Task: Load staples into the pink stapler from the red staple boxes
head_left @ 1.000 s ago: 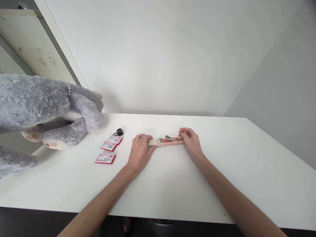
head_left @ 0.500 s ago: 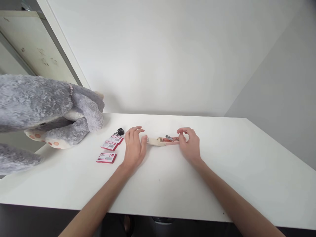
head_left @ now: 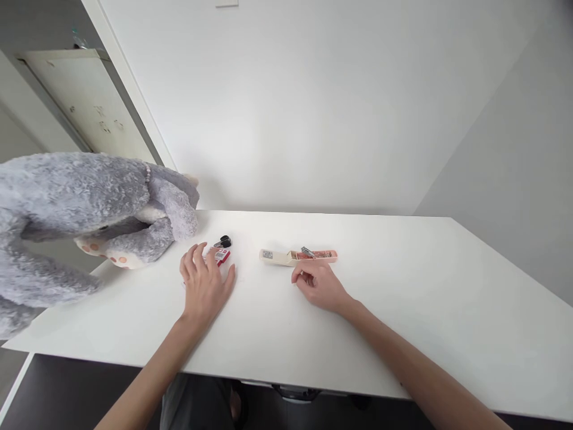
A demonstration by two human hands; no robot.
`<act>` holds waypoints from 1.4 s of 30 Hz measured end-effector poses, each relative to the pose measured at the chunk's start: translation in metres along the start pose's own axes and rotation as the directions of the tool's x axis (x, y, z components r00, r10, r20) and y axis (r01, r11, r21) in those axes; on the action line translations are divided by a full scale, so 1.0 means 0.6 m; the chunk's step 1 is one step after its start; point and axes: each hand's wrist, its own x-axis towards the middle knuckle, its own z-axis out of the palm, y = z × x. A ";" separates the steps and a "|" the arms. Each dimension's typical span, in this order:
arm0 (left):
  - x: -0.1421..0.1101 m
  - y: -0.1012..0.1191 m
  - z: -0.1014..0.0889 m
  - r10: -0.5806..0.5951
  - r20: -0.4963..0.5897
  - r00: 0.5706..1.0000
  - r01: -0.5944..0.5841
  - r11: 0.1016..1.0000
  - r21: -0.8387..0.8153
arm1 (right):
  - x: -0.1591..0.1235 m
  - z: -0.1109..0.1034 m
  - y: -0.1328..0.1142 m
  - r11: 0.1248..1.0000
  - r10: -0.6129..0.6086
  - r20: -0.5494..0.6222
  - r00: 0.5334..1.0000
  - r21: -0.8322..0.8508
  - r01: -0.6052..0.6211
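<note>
A beige and pink stapler lies opened out flat on the white table, its staple channel facing up. My right hand rests just in front of it, fingers loosely curled, holding nothing that I can see. My left hand is spread, palm down, over the red and white staple boxes, hiding most of them. A small black object sits just behind those boxes.
A large grey plush toy lies on the table's left end, its paws towards the boxes. White walls close in behind and to the right. A cabinet door stands at the upper left.
Both hands have left the stapler. My left hand moved left over the staple boxes. My right hand drew back towards me and curled. The camera shifted slightly.
</note>
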 end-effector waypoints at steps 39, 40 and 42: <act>-0.055 0.093 -0.077 0.202 0.096 0.975 -0.125 0.848 -0.515 | 0.000 -0.004 -0.038 0.890 0.105 0.377 0.920 0.378 -0.256; -0.053 0.099 -0.075 0.227 0.089 0.970 -0.152 0.848 -0.507 | 0.000 -0.004 -0.039 0.883 0.100 0.392 0.915 0.390 -0.263; -0.049 0.110 -0.070 0.273 0.076 0.959 -0.202 0.846 -0.494 | 0.001 -0.001 -0.039 0.885 0.096 0.400 0.912 0.384 -0.262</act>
